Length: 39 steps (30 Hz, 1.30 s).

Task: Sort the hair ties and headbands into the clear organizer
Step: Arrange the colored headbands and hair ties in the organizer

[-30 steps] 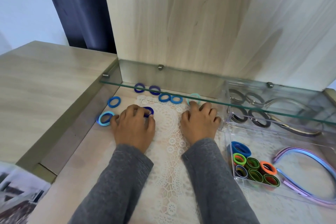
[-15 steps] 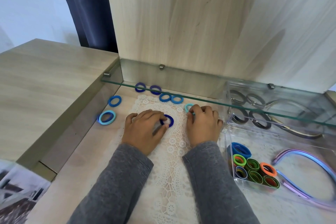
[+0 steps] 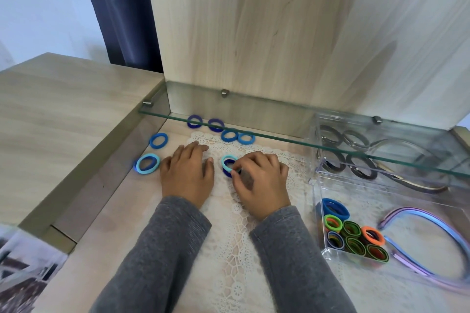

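My right hand (image 3: 259, 180) pinches a teal hair tie (image 3: 225, 161) stacked on a dark blue hair tie (image 3: 227, 173) on the lace mat. My left hand (image 3: 187, 173) lies flat beside them, fingers spread, holding nothing. Loose blue hair ties lie around: a light blue pair (image 3: 148, 163) at the left, one blue (image 3: 158, 140), two dark purple-blue (image 3: 194, 121) and two mid-blue (image 3: 229, 135) under the glass shelf. The clear organizer (image 3: 318, 185) at the right holds rolled coloured ties (image 3: 353, 236), black ties (image 3: 361, 166) and pastel headbands (image 3: 432, 244).
A glass shelf (image 3: 279, 138) spans the recess just above the ties and the organizer's back. A raised wooden surface (image 3: 63, 114) borders the left, a wooden panel (image 3: 254, 33) the back. A white lace mat (image 3: 236, 249) lies under my hands.
My left hand let go of the dark blue tie and slid left. My right hand brought the teal tie down onto the dark blue one and grips them.
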Each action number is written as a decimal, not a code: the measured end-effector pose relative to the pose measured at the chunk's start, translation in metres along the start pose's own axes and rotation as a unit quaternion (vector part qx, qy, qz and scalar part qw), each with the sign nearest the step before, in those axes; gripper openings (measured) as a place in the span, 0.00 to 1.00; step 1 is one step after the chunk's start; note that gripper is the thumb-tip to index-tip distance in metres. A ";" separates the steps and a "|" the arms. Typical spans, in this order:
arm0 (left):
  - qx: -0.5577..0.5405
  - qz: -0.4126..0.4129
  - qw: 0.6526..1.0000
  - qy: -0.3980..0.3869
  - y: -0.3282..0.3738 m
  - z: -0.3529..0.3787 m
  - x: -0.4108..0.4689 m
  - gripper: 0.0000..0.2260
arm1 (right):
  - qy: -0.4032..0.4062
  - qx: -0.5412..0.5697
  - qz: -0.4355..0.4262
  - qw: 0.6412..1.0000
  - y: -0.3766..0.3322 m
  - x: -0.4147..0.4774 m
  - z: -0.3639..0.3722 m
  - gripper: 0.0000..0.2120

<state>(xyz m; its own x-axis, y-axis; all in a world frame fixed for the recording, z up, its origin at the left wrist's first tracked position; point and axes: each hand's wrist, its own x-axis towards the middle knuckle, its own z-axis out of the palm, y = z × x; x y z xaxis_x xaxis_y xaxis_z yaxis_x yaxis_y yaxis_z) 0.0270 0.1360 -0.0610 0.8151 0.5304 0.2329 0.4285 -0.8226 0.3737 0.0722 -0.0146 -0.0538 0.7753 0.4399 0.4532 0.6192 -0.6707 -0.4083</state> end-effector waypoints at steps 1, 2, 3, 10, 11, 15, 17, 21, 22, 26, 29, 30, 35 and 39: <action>-0.001 0.006 1.000 0.004 0.001 0.000 0.003 0.17 | 0.002 -0.006 0.000 1.000 0.000 0.000 0.001 0.02; -0.003 0.010 1.000 0.010 0.002 0.001 0.005 0.17 | 0.002 -0.012 0.000 1.000 0.001 0.000 0.001 0.02; -0.006 0.015 1.000 0.016 0.003 0.001 0.008 0.17 | 0.002 -0.015 0.001 1.000 0.001 0.000 0.001 0.02; 0.018 0.049 0.999 -0.004 0.004 0.000 0.040 0.17 | -0.006 -0.023 -0.004 1.000 0.000 -0.001 0.002 0.03; 0.027 0.053 0.998 -0.007 0.004 0.000 0.044 0.17 | -0.006 -0.023 -0.003 1.000 0.000 -0.001 0.002 0.04; 0.052 0.071 0.996 -0.018 0.008 0.002 0.052 0.17 | 0.009 -0.009 0.035 0.999 0.000 0.002 -0.004 0.10; 0.052 0.077 0.995 -0.021 0.011 0.002 0.053 0.17 | -0.001 -0.012 0.069 0.998 0.003 0.004 -0.008 0.11; 0.030 0.102 0.994 -0.001 0.011 0.003 0.051 0.14 | -0.032 -0.052 0.147 0.987 0.011 0.006 -0.008 0.13; 0.032 0.104 0.994 0.006 0.011 0.003 0.051 0.13 | -0.038 -0.057 0.156 0.985 0.010 0.006 -0.007 0.14; 0.014 0.079 0.997 0.004 0.004 -0.001 0.045 0.09 | -0.057 -0.083 0.165 0.981 0.011 0.005 -0.006 0.14; -0.010 0.084 0.996 0.027 -0.004 -0.003 0.037 0.07 | -0.068 -0.098 0.156 0.981 0.011 0.006 -0.006 0.14; -0.016 0.087 0.996 0.032 -0.005 -0.004 0.034 0.06 | -0.071 -0.100 0.152 0.981 0.010 0.005 -0.006 0.14; -0.020 0.107 0.994 0.030 -0.006 -0.004 0.024 0.07 | -0.074 -0.102 0.148 0.981 0.010 0.005 -0.006 0.15; -0.010 0.110 0.994 0.012 -0.007 -0.006 0.021 0.08 | -0.081 -0.105 0.149 0.980 0.011 0.005 -0.006 0.15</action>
<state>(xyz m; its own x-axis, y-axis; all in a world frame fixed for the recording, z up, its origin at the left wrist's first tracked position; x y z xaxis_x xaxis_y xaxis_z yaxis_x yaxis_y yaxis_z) 0.0393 0.1542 -0.0536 0.8781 0.3439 0.3327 0.2336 -0.9149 0.3292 0.0818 -0.0229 -0.0513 0.9382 0.2826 0.2000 0.3356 -0.8842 -0.3248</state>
